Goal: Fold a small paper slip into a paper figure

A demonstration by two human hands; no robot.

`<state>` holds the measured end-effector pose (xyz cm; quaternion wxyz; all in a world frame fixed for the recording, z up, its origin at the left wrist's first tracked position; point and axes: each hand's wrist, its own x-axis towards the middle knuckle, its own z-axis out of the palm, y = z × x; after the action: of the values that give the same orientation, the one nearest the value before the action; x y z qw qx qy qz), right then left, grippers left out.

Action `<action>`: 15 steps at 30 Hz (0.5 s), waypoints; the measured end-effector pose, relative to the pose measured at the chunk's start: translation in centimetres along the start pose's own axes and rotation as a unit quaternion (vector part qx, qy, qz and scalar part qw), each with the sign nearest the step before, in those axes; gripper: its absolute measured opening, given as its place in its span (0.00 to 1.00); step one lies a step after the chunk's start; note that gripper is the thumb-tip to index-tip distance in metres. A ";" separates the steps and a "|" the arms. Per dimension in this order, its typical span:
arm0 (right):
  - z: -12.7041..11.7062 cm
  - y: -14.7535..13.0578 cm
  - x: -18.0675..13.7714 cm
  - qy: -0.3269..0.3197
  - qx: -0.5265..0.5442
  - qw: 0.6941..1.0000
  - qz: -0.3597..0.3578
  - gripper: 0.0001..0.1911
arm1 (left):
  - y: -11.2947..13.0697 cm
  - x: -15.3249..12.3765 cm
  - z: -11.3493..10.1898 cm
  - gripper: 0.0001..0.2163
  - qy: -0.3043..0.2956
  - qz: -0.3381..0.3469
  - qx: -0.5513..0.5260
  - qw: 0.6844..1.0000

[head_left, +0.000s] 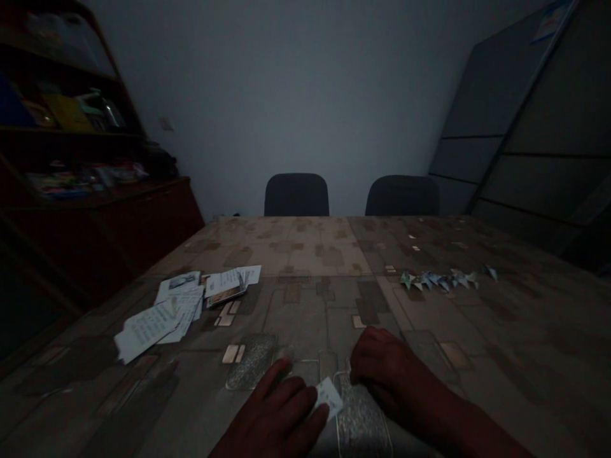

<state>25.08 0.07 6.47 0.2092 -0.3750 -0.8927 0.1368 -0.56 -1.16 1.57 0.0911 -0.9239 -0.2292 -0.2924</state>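
Observation:
At the table's near edge, my left hand [289,407] lies low with its index finger pointing forward. Its other fingers are bent over a small piece of paper [329,398], pale and with faint marks, and partly cover it. To the right of the paper, my right hand [382,366] is closed, fingertips pressed together and turned down toward the tablecloth. Whatever its fingers may hold is hidden, and the dim light blurs the detail. Both hands are apart from each other.
Printed cards [147,327] lie in a loose spread at the left, beside a stack of cards [226,283]. Several small folded paper shapes [443,280] form a row at the right. Two dark chairs [296,194] stand behind the patterned table [305,254]. Shelves [95,203] line the left.

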 end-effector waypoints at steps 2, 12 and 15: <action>0.6 0.2 -0.1 0.006 0.027 1.000 0.005 0.13 | -0.2 0.0 -0.1 0.14 -0.012 0.003 -0.016 1.000; 1.8 -0.5 0.3 -0.030 0.008 0.999 0.005 0.16 | -1.0 0.4 -1.7 0.11 -0.059 0.004 -0.036 0.998; 1.4 -0.8 0.3 -0.040 0.046 0.998 -0.001 0.13 | -1.1 0.5 -2.2 0.10 -0.094 -0.004 -0.046 0.994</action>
<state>23.69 -0.38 5.62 0.1905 -0.3581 -0.8936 0.1920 -1.87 -0.66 3.71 0.0258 -0.9498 -0.2265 -0.2145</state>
